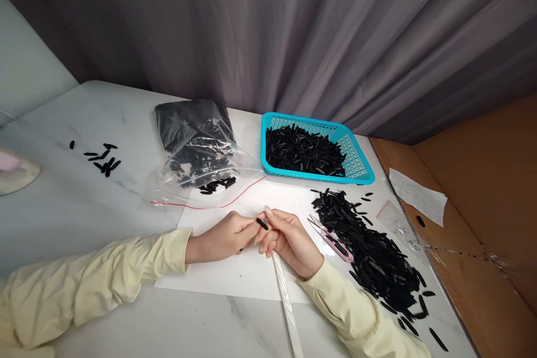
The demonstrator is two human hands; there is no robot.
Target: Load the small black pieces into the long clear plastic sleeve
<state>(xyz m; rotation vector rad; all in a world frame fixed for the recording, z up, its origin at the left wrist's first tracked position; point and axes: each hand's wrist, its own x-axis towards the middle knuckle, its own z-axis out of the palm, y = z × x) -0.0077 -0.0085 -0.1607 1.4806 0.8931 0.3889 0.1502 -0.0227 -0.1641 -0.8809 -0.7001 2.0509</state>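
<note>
My left hand [230, 235] and my right hand [291, 238] meet over a white sheet [218, 279]. A small black piece [262, 224] is pinched between the fingertips of both hands. Below my right hand a narrow white strip [286, 302] runs down to the front edge of the view. Pink-handled scissors [342, 250] lie just right of my right hand, beside a long heap of black pieces [369, 246].
A blue basket [369, 177] of black pieces stands at the back. Left of it lies a clear zip bag [193, 145] with black pieces. Loose black pieces [107, 166] are scattered at left. Paper [419, 197] lies at right on cardboard.
</note>
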